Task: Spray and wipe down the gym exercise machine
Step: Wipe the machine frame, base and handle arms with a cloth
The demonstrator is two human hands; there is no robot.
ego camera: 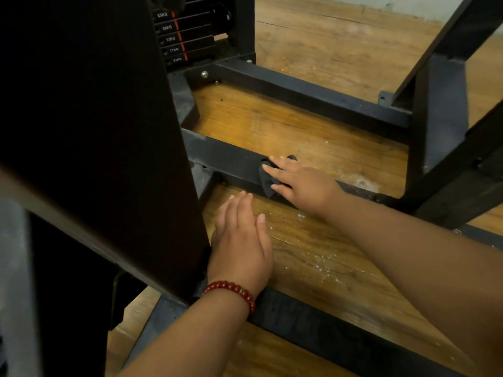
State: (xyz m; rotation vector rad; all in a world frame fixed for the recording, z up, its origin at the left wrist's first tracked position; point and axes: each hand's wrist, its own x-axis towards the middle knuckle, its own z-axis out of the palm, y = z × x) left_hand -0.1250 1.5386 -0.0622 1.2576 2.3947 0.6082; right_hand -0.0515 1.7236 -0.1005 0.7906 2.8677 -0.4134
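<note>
Head view: our right hand (pixel 302 183) presses flat-fingered on the cloth (pixel 266 182) atop the frame bar (pixel 226 156), which runs 10 to 4 o'clock; our left hand (pixel 242 240) lies open at 7.

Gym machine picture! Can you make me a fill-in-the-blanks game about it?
The right hand presses a black ____ onto the machine's bar.
Behind the left hand, the wrist wears a bracelet of ____ beads.
The floor under the frame is made of ____.
Missing words: cloth; red; wood.
</note>
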